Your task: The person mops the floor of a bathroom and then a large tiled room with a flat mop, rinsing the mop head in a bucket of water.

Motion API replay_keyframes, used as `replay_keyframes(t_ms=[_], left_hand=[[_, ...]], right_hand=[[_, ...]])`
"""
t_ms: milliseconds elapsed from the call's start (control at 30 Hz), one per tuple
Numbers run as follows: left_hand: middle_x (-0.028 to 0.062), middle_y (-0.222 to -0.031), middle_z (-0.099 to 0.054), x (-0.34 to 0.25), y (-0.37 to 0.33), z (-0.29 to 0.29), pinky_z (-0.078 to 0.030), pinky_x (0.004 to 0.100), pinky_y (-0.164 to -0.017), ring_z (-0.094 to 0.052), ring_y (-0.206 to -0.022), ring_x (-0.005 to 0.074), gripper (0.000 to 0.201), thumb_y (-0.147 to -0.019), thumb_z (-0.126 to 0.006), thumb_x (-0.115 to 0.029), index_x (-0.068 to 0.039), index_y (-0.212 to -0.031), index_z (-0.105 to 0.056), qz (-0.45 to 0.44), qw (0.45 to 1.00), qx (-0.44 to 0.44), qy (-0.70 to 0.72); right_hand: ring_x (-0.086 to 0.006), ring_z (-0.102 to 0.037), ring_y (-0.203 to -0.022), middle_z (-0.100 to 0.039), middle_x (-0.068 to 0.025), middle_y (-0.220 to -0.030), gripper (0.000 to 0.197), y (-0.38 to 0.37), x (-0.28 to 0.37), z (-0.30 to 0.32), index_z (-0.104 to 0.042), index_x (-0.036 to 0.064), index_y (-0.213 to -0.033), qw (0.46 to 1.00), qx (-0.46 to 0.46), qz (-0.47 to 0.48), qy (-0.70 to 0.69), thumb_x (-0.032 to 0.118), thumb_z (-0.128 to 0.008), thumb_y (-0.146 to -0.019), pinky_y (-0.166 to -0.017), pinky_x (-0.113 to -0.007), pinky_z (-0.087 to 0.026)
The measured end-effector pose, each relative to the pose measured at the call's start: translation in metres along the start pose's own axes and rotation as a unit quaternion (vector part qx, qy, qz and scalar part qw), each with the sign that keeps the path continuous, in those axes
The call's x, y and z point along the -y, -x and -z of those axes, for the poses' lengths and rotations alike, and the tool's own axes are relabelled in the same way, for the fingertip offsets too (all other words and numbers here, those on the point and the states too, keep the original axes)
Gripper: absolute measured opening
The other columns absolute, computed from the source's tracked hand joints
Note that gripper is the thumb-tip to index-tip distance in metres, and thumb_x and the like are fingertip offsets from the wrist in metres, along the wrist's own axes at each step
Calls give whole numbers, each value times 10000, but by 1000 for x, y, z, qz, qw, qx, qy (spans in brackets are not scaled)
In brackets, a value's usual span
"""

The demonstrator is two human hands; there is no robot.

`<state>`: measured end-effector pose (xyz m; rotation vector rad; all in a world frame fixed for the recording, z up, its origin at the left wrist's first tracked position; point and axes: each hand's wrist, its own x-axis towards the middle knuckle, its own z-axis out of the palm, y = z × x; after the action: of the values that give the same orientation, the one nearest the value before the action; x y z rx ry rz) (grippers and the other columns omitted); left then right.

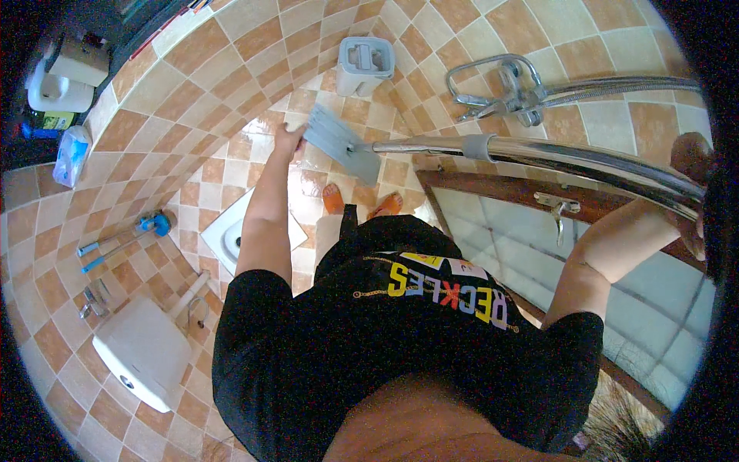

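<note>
A flat mop with a grey rectangular pad is lifted up in front of me, its shiny metal pole running off to the right. My left hand is at the pad's left edge, thumb and fingers closing on it. At the far right, my right hand wraps round the upper end of the pole, partly lost in the dark rim. Beyond the pad, a grey-white mop bucket stands on the floor in the corner.
A squat toilet lies in the floor at left, with a white cistern and blue-handled brushes near it. A shower mixer juts from the right wall above a glazed door. Bottles and packets crowd a ledge.
</note>
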<state>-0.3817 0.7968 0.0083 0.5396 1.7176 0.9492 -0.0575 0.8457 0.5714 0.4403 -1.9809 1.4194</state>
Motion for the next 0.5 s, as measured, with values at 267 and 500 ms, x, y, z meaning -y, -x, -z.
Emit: replay_keyframes(t_ms=[267, 500], left_hand=[[159, -758, -580, 20, 55, -81, -522, 301, -527, -599, -621, 225, 237, -719, -618, -91, 70, -865, -525, 160, 946, 239, 149], [163, -786, -557, 14, 40, -112, -521, 323, -502, -581, -591, 224, 317, -698, -623, -65, 86, -929, -466, 169, 936, 174, 256]], right_hand=[[-111, -372, -426, -621, 28, -697, 174, 17, 5, -27, -505, 221, -657, 982, 110, -147, 53, 175, -669, -690, -420, -289, -180], [-81, -246, -411, -635, 36, -734, 208, -15, 14, -56, -500, 200, -626, 950, 179, -207, 147, 54, -532, -770, -402, -222, -199]])
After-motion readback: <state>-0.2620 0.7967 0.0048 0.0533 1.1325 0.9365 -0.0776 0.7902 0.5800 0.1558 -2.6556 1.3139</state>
